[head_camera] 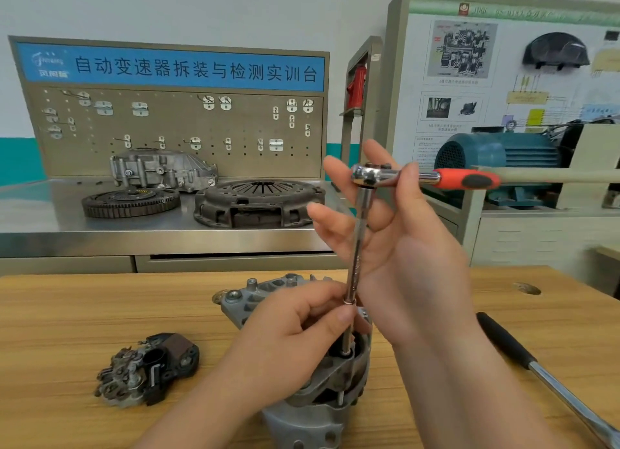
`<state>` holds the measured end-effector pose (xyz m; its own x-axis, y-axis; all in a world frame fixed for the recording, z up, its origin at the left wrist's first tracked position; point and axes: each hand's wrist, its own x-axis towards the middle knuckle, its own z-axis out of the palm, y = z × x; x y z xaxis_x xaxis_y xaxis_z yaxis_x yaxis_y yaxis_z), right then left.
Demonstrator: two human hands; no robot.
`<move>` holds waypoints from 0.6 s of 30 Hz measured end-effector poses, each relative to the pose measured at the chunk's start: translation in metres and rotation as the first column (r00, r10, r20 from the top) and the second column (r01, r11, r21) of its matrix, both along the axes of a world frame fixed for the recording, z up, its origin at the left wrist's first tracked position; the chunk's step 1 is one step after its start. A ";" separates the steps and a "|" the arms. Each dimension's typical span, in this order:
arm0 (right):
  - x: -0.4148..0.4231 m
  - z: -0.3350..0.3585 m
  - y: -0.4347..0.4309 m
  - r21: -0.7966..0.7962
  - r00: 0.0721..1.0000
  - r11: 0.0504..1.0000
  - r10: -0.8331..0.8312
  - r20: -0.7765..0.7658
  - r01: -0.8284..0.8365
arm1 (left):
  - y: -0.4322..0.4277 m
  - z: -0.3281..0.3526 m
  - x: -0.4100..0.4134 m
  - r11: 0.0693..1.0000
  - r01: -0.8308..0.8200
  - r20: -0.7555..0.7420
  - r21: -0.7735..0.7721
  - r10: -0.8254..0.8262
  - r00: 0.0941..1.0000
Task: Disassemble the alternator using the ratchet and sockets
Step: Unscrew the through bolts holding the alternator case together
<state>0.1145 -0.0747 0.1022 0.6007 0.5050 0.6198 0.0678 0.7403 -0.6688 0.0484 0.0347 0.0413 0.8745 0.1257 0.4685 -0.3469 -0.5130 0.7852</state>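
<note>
The grey alternator point(312, 411) stands on the wooden table point(67, 314) in front of me. A long chrome extension bar point(357, 244) rises upright from a bolt on its housing to the ratchet point(419, 175), whose red and black handle points right. My left hand point(285, 341) pinches the lower end of the extension just above the alternator. My right hand point(396, 234) is raised with the fingers spread; the thumb and a finger hold the ratchet's chrome neck beside its head.
A removed rectifier and regulator part point(147, 369) lies on the table to the left. A long black-handled breaker bar point(543, 371) lies at the right. Behind stand a steel bench with a flywheel point(131, 202), clutch cover point(260, 202) and housing, a pegboard, and a blue motor point(496, 160).
</note>
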 end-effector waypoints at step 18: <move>-0.002 0.003 -0.001 0.049 0.905 0.941 -0.335 0.261 0.334 | 0.002 0.000 0.001 0.999 0.003 -0.002 -0.047 -0.003 1.000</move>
